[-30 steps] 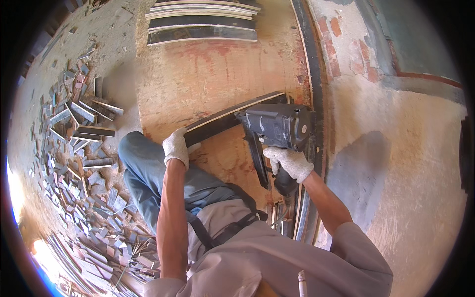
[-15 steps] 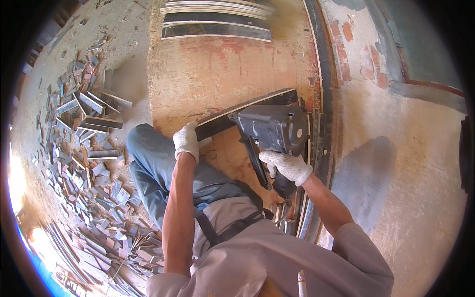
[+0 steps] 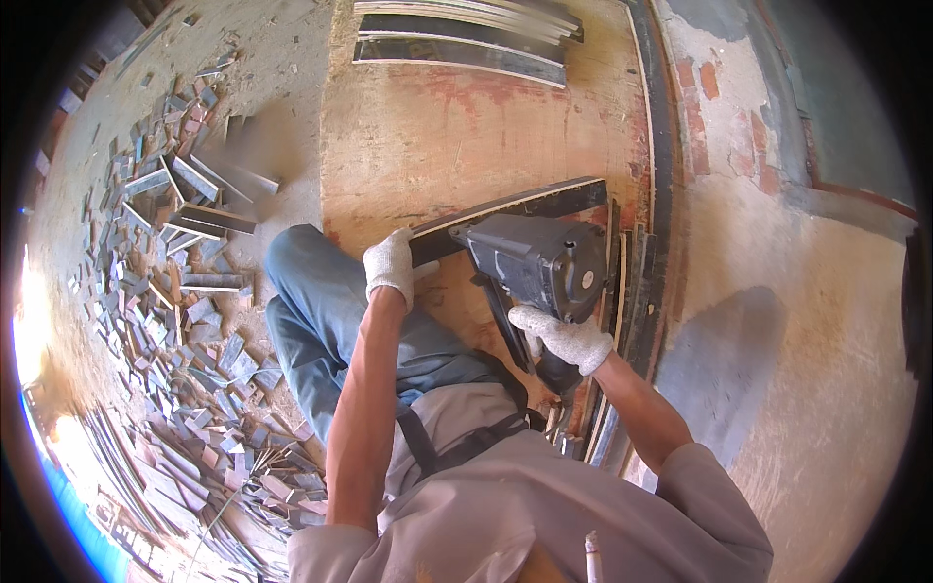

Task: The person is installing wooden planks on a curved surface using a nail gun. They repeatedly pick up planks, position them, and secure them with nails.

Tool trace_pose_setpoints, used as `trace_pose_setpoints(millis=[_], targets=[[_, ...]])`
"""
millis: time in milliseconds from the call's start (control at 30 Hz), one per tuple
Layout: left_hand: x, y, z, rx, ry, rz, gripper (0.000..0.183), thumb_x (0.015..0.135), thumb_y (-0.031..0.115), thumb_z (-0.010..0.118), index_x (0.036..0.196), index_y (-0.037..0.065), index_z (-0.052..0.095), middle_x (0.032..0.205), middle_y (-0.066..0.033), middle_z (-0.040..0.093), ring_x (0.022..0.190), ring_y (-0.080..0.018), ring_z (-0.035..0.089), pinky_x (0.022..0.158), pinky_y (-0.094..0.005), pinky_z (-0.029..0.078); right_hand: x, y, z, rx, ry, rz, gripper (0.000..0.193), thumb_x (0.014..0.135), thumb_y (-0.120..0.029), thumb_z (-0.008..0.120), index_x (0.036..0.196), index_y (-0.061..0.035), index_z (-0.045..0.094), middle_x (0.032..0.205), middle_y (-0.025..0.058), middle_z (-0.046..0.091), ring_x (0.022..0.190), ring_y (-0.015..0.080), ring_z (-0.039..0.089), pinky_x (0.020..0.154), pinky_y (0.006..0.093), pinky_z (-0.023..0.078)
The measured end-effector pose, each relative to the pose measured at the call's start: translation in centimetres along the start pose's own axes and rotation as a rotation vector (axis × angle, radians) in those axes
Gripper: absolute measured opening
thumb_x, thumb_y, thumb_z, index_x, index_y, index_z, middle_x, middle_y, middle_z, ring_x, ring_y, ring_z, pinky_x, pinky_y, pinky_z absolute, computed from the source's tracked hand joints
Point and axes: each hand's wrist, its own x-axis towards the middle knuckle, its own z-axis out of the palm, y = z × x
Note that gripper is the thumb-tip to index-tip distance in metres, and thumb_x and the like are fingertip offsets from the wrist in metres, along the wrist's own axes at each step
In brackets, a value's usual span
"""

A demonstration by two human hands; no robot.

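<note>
My right hand (image 3: pixel 566 337), in a pale knitted glove, is closed around the handle of a black nail gun (image 3: pixel 544 260). The tool lies over the near side of a dark-faced wooden strip (image 3: pixel 564 200), its nose close to the strip; whether they touch is hidden. My left hand (image 3: pixel 390 264), gloved the same way, grips the strip's left end. From there the strip slants up to the right across a plywood panel (image 3: pixel 466 136). Beneath my left fingers a short pale piece of wood (image 3: pixel 442 268) shows in part.
Several long dark strips (image 3: pixel 457 51) are stacked at the panel's far end. More strips (image 3: pixel 637 291) run along its right side, beside a worn plaster wall (image 3: pixel 719 204). Scattered wood offcuts (image 3: pixel 219 282) cover the floor at left. My bent knee (image 3: pixel 306 262) is by the panel's left edge.
The whole view has shifted slightly, so the panel, strips and offcuts appear a little farther right. Both hands keep their holds on the strip and the nail gun.
</note>
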Motion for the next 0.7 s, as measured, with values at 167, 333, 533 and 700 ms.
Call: trace_pose_setpoints(millis=[167,333,533,700], targets=[[1.3,-0.8,-0.7,0.001,0.023,0.008,0.03,0.093,0.015,0.061,0.107,-0.011,0.067,0.105,-0.019,0.068,0.084,-0.029,0.071,0.067,-0.0399,0.067,0.7,-1.3,1.6,-0.046,-0.058,0.008,0.019,0.094,-0.025,0.069,0.094,-0.0057,0.065,0.06,0.0018,0.059,0.048,0.0124,0.054,0.049,0.0335,0.043],[2.0,-1.4,-0.9,0.004,0.05,0.01,0.032,0.089,0.019,0.064,0.106,-0.008,0.068,0.1,-0.0156,0.067,0.081,-0.0261,0.066,0.066,-0.0406,0.062,1.1,-0.5,2.0,-0.035,-0.044,-0.011,0.017,0.094,-0.023,0.069,0.095,-0.0065,0.066,0.061,0.0017,0.06,0.048,0.0121,0.054,0.05,0.0333,0.044],[0.9,-0.4,-0.5,0.014,0.022,-0.005,0.029,0.095,0.016,0.062,0.108,-0.009,0.068,0.104,-0.0167,0.069,0.086,-0.0277,0.071,0.063,-0.0376,0.066,0.9,-0.4,0.6,-0.012,-0.01,0.048,0.016,0.093,-0.02,0.071,0.095,-0.0052,0.066,0.062,0.0013,0.061,0.047,0.0121,0.055,0.047,0.032,0.044],[0.5,-0.1,-0.2,0.03,0.007,0.004,0.031,0.095,0.017,0.06,0.111,-0.009,0.067,0.107,-0.0166,0.068,0.088,-0.0278,0.071,0.064,-0.0378,0.066,1.1,-0.3,0.0,0.045,-0.018,-0.011,0.017,0.093,-0.02,0.07,0.092,-0.0039,0.066,0.062,0.002,0.062,0.046,0.0125,0.056,0.046,0.0318,0.044]])
